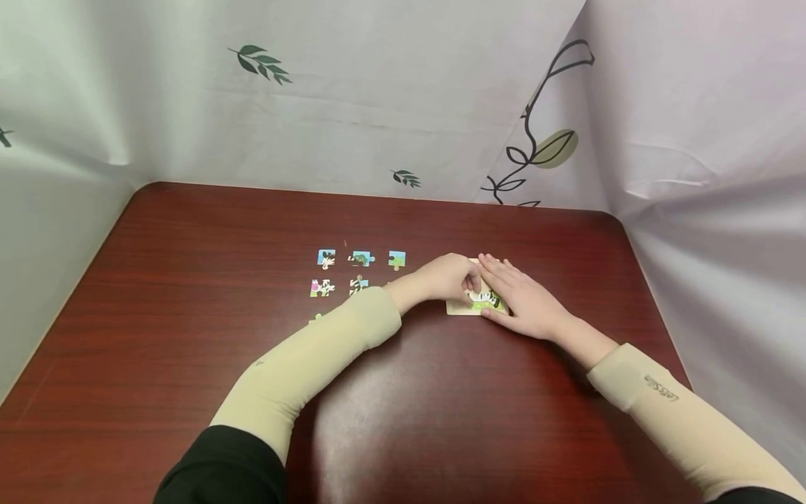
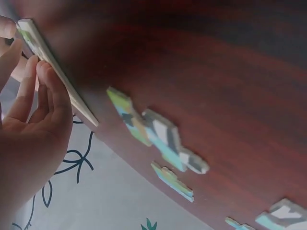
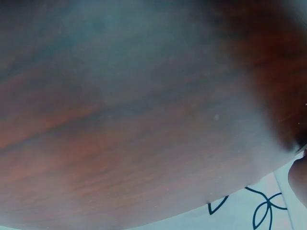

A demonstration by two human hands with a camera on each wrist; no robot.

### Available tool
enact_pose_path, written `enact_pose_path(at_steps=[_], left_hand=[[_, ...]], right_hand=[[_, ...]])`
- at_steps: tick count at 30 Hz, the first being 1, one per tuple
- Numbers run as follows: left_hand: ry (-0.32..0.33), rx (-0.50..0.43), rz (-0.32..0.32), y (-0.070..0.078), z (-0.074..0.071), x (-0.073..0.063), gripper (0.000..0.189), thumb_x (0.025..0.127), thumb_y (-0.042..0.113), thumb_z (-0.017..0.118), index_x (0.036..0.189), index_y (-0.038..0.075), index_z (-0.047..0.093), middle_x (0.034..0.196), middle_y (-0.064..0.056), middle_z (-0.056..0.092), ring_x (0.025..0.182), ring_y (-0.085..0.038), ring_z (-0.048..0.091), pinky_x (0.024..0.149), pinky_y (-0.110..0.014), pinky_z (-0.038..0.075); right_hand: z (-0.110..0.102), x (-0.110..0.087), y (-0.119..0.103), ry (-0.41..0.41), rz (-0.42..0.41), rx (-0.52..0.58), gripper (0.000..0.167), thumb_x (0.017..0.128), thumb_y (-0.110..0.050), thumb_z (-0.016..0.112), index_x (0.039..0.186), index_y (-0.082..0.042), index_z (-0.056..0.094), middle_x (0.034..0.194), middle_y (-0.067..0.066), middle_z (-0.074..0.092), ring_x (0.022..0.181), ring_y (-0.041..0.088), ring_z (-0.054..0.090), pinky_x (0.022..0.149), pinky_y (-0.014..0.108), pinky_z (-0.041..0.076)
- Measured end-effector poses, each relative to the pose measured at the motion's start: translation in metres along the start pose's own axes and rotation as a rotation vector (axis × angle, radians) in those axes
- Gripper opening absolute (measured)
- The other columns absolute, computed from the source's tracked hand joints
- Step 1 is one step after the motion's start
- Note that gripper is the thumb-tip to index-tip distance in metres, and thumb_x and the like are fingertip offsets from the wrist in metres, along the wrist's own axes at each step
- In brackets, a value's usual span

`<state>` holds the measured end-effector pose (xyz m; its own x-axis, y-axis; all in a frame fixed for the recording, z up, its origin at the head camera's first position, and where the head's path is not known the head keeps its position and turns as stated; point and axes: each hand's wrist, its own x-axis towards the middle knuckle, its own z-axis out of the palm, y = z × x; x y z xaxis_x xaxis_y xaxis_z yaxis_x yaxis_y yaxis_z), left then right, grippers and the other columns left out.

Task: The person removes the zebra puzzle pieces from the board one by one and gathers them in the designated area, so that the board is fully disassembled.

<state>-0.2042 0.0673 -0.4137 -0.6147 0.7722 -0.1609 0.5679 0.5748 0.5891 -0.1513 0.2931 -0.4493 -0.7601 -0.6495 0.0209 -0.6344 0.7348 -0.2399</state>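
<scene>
A small puzzle board [image 1: 457, 309] with a light rim and a green and black-and-white picture lies on the table, right of the middle. My left hand [image 1: 443, 276] is over its left part, fingers bent and fingertips at the picture. Whether a piece sits between them cannot be made out. In the left wrist view, the left hand's bent fingers [image 2: 60, 91] touch the board [image 2: 72, 91] along its edge. My right hand [image 1: 529, 301] rests on the board's right side with straight fingers, thumb near the lower edge. Only a sliver of the right hand [image 3: 299, 179] shows in the right wrist view.
Loose jigsaw pieces lie in rows left of the board, among them a blue-green piece [image 1: 397, 259], a blue piece [image 1: 326, 257] and a pink-and-white piece [image 1: 322, 288]. The left forearm [image 1: 321, 357] hides part of the rows. A pale curtain [image 1: 352, 105] stands behind the dark red table [image 1: 441, 413].
</scene>
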Motion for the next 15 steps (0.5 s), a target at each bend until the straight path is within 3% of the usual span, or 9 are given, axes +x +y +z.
enact_pose_path(at_steps=[15], left_hand=[[0.037,0.024,-0.002,-0.0045,0.0101,0.0013,0.019,0.083,0.011,0.089,0.099,0.011,0.078,0.092,0.001,0.073,0.086,-0.009,0.063,0.081,-0.021,0.05]], right_hand=[[-0.0025,-0.0005,0.0003,-0.039,-0.032,-0.061,0.086,0.102,-0.039,0.067,0.167,-0.001,0.026,0.175,0.02,0.025,0.162,0.037,0.028,0.132,0.054,0.023]])
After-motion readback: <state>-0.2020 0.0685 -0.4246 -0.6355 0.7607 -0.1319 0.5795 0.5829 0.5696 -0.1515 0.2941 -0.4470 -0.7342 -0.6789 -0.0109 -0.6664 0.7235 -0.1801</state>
